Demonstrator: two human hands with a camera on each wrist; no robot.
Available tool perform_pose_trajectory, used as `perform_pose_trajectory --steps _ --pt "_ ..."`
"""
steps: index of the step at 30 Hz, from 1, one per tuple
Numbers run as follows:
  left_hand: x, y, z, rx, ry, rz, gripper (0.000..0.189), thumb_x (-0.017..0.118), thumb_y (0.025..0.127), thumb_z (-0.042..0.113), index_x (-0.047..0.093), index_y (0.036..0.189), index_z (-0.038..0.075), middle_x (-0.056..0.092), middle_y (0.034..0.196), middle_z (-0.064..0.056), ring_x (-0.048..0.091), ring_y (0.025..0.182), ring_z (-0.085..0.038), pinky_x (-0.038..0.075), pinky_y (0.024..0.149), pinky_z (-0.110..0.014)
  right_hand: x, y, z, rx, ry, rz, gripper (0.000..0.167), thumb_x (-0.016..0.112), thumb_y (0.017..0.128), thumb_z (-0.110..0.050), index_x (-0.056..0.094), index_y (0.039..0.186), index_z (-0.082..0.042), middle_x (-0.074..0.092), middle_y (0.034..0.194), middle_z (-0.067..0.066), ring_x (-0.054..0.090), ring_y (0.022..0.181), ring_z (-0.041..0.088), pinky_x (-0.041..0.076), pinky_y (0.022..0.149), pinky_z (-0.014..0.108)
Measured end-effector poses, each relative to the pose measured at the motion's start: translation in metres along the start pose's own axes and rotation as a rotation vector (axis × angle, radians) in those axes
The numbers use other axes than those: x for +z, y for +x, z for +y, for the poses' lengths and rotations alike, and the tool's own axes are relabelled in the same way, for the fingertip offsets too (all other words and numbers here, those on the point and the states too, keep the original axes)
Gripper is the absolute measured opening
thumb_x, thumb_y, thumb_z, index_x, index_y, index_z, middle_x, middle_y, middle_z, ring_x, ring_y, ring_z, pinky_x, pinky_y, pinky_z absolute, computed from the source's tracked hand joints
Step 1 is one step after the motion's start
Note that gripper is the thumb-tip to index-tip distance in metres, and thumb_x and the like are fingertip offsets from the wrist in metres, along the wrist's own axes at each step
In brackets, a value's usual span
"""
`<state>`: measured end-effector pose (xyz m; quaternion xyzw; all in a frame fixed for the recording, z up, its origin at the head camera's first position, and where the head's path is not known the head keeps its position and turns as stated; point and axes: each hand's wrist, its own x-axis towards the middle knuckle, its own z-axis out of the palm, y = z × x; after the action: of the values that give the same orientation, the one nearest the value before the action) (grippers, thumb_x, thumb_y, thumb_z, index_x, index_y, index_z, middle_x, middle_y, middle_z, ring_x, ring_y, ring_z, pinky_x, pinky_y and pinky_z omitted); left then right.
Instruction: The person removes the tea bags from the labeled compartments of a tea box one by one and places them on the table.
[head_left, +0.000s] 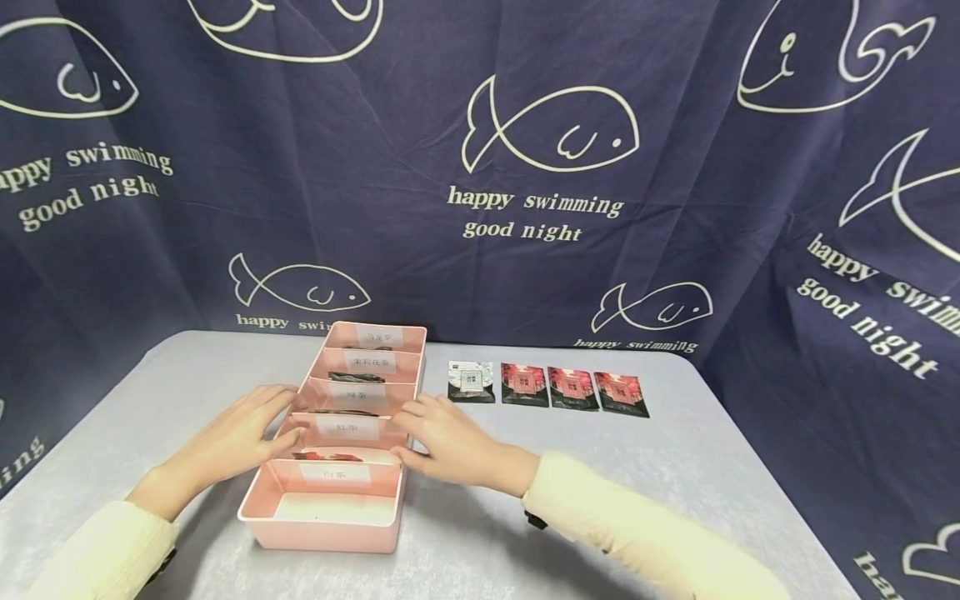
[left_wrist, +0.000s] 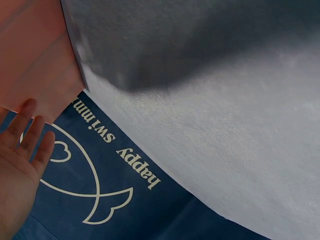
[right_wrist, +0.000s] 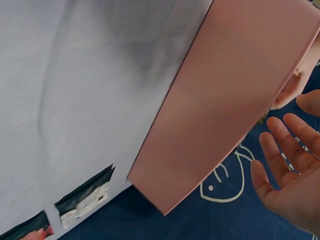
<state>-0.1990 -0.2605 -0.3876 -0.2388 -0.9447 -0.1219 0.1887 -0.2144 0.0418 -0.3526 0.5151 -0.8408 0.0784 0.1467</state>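
Observation:
A long pink divided box [head_left: 318,533] stands on the table, with a white label showing Chinese characters in each compartment. My left hand [head_left: 238,435] is at its left rim, thumb over the edge. At the right rim is my right hand [head_left: 453,446], its fingertips on or close to the edge. Both hands have loosely extended fingers and hold nothing. A red packet [head_left: 330,457] lies in the compartment behind the front one, and dark packets [head_left: 356,377] show farther back. In the front compartment a pale bottom [head_left: 333,507] is visible.
Right of the box, a white-and-black sachet [head_left: 471,382] lies in a row with three red-and-black sachets [head_left: 573,388]. The grey table [head_left: 637,492] ends at a dark blue fish-print curtain [head_left: 405,208].

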Motion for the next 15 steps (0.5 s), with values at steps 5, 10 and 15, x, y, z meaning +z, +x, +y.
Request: perform_pose_trajectory --steps 5,10,15 --pt "-0.001 0.000 0.000 -0.006 0.001 -0.008 0.041 0.065 0.079 0.032 0.058 0.107 0.003 0.059 0.111 -0.013 0.054 0.106 -0.033 0.043 0.090 -0.049 0.005 0.009 -0.008 -0.038 -0.019 -0.015 0.026 0.054 0.089 -0.033 0.060 0.107 -0.016 0.061 0.102 -0.007 0.051 0.093 0.009 0.041 0.076 0.021" --pt "0.000 0.000 -0.001 -0.002 0.005 -0.007 0.042 0.066 0.079 0.033 0.058 0.107 0.003 0.059 0.111 -0.014 0.054 0.106 -0.033 0.043 0.090 -0.049 0.011 0.015 -0.015 -0.063 -0.043 -0.025 0.023 0.054 0.089 -0.035 0.059 0.103 -0.017 0.061 0.102 -0.008 0.051 0.095 0.009 0.040 0.077 0.020" --pt "0.000 -0.001 0.000 -0.014 0.005 -0.024 0.044 0.065 0.079 0.032 0.058 0.110 0.001 0.058 0.113 -0.016 0.052 0.108 -0.035 0.042 0.092 -0.050 0.015 0.019 -0.021 -0.066 -0.039 -0.035 0.022 0.053 0.090 -0.035 0.060 0.102 -0.019 0.062 0.103 -0.009 0.052 0.096 0.008 0.041 0.082 0.020"
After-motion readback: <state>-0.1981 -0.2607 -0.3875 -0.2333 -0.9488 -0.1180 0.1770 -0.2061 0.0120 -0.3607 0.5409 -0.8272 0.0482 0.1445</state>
